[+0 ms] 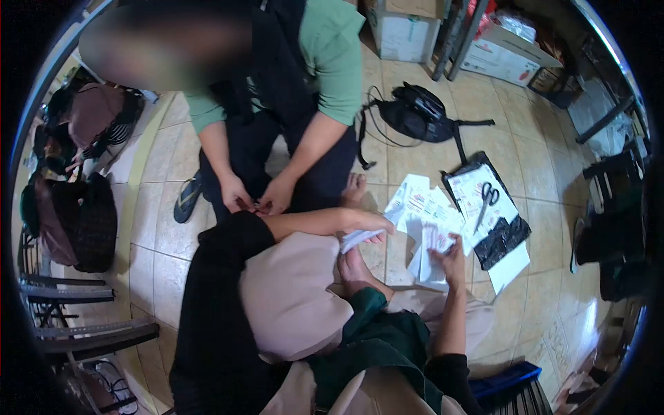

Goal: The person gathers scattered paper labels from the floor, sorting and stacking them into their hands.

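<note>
My left hand [368,223] is closed around some folded white papers [355,242], held above my bare foot. To the right, my right hand [451,261] grips a printed white paper slip [434,237] between thumb and fingers. Beneath and beside it, more printed sheets [413,197] overlap on the floor. A pair of dark-handled scissors [488,197] lies on a sheet over a black plastic bag [503,243]. The print is too small to read.
Another person sits opposite, both hands [257,197] together over their lap. A black waist bag [417,114] with loose straps lies on the tiled floor [553,242]. Cardboard boxes [408,34] stand at the back, a sandal [187,199] at the left, and a dark rack [90,339] nearer me.
</note>
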Available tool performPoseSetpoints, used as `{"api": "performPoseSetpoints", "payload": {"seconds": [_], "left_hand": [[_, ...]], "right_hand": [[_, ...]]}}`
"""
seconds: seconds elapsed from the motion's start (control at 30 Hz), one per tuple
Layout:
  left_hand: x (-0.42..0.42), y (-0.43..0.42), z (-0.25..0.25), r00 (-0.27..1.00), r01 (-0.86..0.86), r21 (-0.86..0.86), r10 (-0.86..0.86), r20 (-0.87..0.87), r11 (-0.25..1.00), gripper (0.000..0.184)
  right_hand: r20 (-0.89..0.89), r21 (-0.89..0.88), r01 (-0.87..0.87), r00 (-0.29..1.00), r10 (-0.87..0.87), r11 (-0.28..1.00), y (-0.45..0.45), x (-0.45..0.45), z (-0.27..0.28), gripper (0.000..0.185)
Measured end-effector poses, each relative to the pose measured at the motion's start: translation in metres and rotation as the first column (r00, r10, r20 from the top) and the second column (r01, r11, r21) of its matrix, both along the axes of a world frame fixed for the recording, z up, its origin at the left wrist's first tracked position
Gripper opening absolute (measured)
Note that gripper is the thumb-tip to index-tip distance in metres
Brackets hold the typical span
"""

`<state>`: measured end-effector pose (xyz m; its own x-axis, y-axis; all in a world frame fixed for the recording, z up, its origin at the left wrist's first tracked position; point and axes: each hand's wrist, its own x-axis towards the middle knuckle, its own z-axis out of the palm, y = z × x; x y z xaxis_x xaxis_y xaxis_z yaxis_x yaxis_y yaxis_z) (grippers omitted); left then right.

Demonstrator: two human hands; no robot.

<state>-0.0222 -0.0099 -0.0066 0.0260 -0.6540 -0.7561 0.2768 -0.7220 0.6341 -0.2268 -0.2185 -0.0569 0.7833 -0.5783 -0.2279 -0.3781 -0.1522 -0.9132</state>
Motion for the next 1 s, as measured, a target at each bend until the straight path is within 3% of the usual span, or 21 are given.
{"api": "performPoseSetpoints", "payload": {"seconds": [0.1,0.17,0.2,0.23,0.3,0.37,0.47,0.53,0.57,0.63,0.67,0.7,0.77,0.9,1.0], "left_hand": [[0.002,0.001,-0.001,0.999,0.04,0.01,-0.04,-0.033,0.999,0.065],[0.0,0.0,0.01,1.0,0.017,0.038,-0.017,0.017,0.999,0.061],[0.0,-0.002,0.01,1.0,0.026,0.034,-0.027,0.012,0.999,0.061],[0.0,-0.002,0.011,0.999,0.034,0.037,-0.034,0.016,0.999,0.062],[0.0,-0.001,0.013,0.999,0.033,0.042,-0.034,0.02,0.999,0.062],[-0.001,-0.002,0.015,0.999,0.035,0.034,-0.036,0.023,0.999,0.062],[0.0,-0.001,0.014,0.999,0.031,0.042,-0.032,0.021,0.999,0.062],[0.001,0.002,0.013,0.999,0.027,0.054,-0.028,0.024,0.998,0.062],[0.002,0.001,0.012,0.999,0.032,0.059,-0.034,0.028,0.998,0.063],[0.002,0.002,0.01,0.999,0.031,0.079,-0.033,0.025,0.996,0.063],[0.001,0.0,0.008,1.0,0.023,0.096,-0.025,0.016,0.995,0.063],[0.0,-0.003,0.009,0.999,0.031,0.095,-0.032,0.013,0.995,0.063],[-0.002,-0.003,0.011,1.0,0.01,0.088,-0.012,0.014,0.996,0.064],[0.0,-0.004,0.006,0.999,0.042,0.089,-0.042,0.008,0.995,0.064],[0.001,-0.002,0.003,0.998,0.063,0.073,-0.063,-0.006,0.995,0.065]], "right_hand": [[0.205,0.102,0.112,0.97,-0.131,0.988,-0.035,-0.007,0.05,0.046],[0.166,-0.111,0.021,0.986,-0.002,0.994,-0.066,-0.019,0.059,0.028],[-0.081,-0.154,-0.041,0.996,0.029,0.987,-0.075,-0.026,0.068,0.017],[-0.083,-0.156,-0.037,0.996,0.024,0.987,-0.076,-0.029,0.065,0.017],[-0.35,-0.375,-0.496,0.858,0.376,0.784,-0.074,-0.032,0.048,0.022],[-0.443,-0.418,-0.74,0.672,0.593,0.526,-0.065,-0.039,0.004,0.026],[-0.343,-0.498,-0.681,0.723,0.6,0.536,-0.042,-0.048,-0.027,0.029],[-0.291,-0.445,-0.487,0.872,0.394,0.751,-0.033,-0.045,-0.033,0.037],[-0.286,-0.443,-0.483,0.874,0.392,0.755,-0.03,-0.041,-0.032,0.037],[-0.347,-0.423,-0.316,0.922,0.17,0.849,-0.032,-0.032,-0.028,0.047],[-0.252,-0.355,-0.183,0.963,0.095,0.917,-0.038,-0.031,-0.049,0.053],[-0.255,-0.355,-0.177,0.963,0.087,0.918,-0.034,-0.023,-0.045,0.053],[-0.106,-0.446,0.055,0.988,-0.114,0.893,-0.009,0.0,-0.043,0.051],[-0.091,-0.606,0.086,0.98,-0.177,0.791,0.029,0.027,-0.051,0.049],[-0.312,-0.662,-0.002,0.91,-0.273,0.75,0.038,0.036,-0.042,0.051]]}}
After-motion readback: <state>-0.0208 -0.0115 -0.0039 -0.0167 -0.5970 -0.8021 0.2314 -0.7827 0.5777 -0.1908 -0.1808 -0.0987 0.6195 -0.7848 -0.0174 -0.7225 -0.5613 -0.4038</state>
